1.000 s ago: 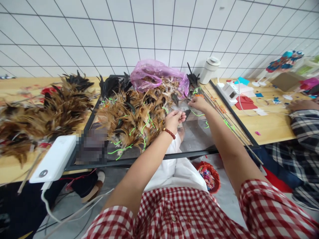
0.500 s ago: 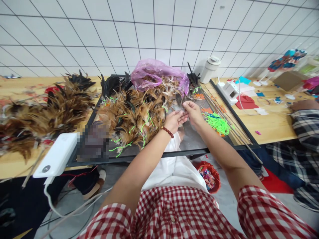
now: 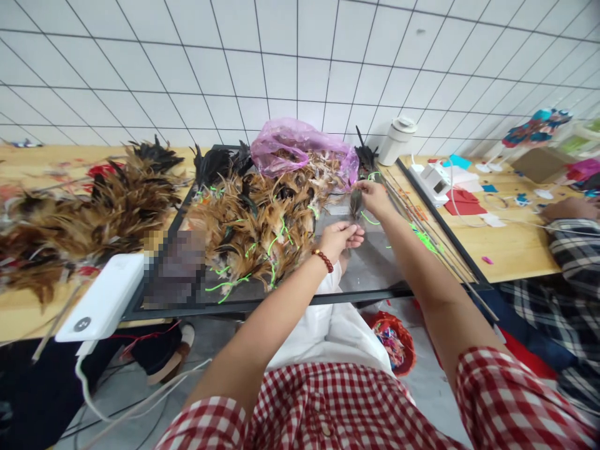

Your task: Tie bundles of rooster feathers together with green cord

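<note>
My right hand [image 3: 374, 199] is closed in a pinch near the pink bag, and a small dark feather [image 3: 356, 203] hangs below its fingertips. Lower and to the left, my left hand [image 3: 341, 241] has its thumb and fingers pressed together; whatever they hold, if anything, is too small to make out. A bright green cord [image 3: 370, 219] curves close to the feather. Left of both hands spreads a heap of brown feather bunches [image 3: 253, 219], several tied with green cord. Behind my right forearm, a pile of green cords [image 3: 424, 237] is partly hidden.
A dark-framed tray [image 3: 356, 275] bears the feathers. At its back are a pink plastic bag [image 3: 281, 147] and a white tumbler [image 3: 396, 142]. Thin sticks [image 3: 445, 256] line its right side. A white power bank [image 3: 100, 297] sits left; a person's plaid sleeve [image 3: 574, 250] is right.
My hands have moved apart. My right hand has gone slightly up and right with the dark feather, while my left hand has come down and a little right. My right forearm now covers more green cords.
</note>
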{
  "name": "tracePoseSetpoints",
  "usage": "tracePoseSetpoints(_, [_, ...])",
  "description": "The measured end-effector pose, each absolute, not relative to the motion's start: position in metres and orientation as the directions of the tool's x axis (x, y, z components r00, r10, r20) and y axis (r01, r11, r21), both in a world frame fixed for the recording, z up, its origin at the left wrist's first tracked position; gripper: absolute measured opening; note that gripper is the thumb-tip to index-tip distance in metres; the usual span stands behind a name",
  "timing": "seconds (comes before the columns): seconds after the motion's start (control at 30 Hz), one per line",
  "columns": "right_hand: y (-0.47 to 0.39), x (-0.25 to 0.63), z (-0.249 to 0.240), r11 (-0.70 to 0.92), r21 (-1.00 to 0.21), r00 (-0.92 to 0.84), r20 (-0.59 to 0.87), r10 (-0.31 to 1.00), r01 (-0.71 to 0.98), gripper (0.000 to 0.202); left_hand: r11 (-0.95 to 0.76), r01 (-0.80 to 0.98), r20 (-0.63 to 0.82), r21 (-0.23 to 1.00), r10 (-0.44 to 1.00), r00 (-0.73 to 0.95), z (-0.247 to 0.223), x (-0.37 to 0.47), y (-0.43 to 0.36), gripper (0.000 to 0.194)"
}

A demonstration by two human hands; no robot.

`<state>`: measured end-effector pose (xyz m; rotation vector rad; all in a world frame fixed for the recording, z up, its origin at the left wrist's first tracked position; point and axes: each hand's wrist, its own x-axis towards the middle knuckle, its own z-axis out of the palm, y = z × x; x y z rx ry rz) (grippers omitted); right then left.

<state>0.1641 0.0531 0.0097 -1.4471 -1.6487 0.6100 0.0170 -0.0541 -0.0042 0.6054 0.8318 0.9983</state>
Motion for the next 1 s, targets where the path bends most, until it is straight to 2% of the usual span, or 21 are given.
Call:
tracePoseSetpoints(0.07, [0.073, 0.163, 0.017, 0.161, -0.555, -0.052, 0.206, 0.977, 0.816, 0.02, 0.404, -0.535, -0.337, 0.742, 0.915, 0.222, -0.004, 0.019, -0.054, 0.023])
tracePoseSetpoints(0.13, [0.085, 0.154, 0.021, 0.124, -0.318, -0.087, 0.126, 0.988, 0.94, 0.03, 0.376, -0.625, -0.375, 0.684, 0.916, 0.14, -0.004, 0.018, -0.051, 0.023])
tracePoseSetpoints(0.23, [0.093, 0.133, 0.019, 0.122, -0.156, -0.112, 0.073, 0.991, 0.98, 0.035, 0.327, -0.747, -0.434, 0.579, 0.899, 0.057, -0.002, 0.015, -0.046, 0.023])
tracePoseSetpoints(0.33, [0.096, 0.121, 0.01, 0.198, -0.142, -0.191, 0.065, 0.979, 0.97, 0.03, 0.296, -0.792, -0.451, 0.534, 0.892, 0.029, 0.001, 0.012, -0.044, 0.02])
tracePoseSetpoints(0.4, [0.095, 0.123, 0.005, 0.236, -0.186, -0.217, 0.116, 0.969, 0.954, 0.027, 0.294, -0.791, -0.45, 0.536, 0.893, 0.027, 0.001, 0.01, -0.044, 0.018])
tracePoseSetpoints(0.5, [0.081, 0.141, 0.005, 0.292, -0.371, -0.193, 0.281, 0.94, 0.882, 0.026, 0.3, -0.787, -0.444, 0.54, 0.895, 0.036, 0.001, 0.01, -0.044, 0.017])
tracePoseSetpoints(0.57, [0.064, 0.156, 0.008, 0.392, -0.491, -0.224, 0.365, 0.903, 0.778, 0.02, 0.297, -0.785, -0.431, 0.544, 0.901, 0.042, 0.0, 0.011, -0.043, 0.017])
tracePoseSetpoints(0.67, [0.035, 0.174, 0.013, 0.523, -0.583, -0.291, 0.448, 0.845, 0.622, 0.013, 0.295, -0.777, -0.419, 0.556, 0.907, 0.045, -0.001, 0.011, -0.042, 0.018])
tracePoseSetpoints(0.77, [0.014, 0.181, 0.014, 0.536, -0.629, -0.269, 0.474, 0.839, 0.563, 0.016, 0.313, -0.76, -0.429, 0.57, 0.902, 0.05, 0.001, 0.011, -0.041, 0.019])
tracePoseSetpoints(0.83, [0.007, 0.182, 0.014, 0.577, -0.557, -0.319, 0.495, 0.808, 0.598, 0.018, 0.336, -0.741, -0.439, 0.581, 0.896, 0.063, 0.003, 0.01, -0.042, 0.019])
tracePoseSetpoints(1.0, [0.0, 0.178, 0.011, 0.7, -0.165, -0.54, 0.522, 0.66, 0.695, 0.028, 0.394, -0.669, -0.427, 0.631, 0.896, 0.125, 0.002, 0.009, -0.044, 0.019])
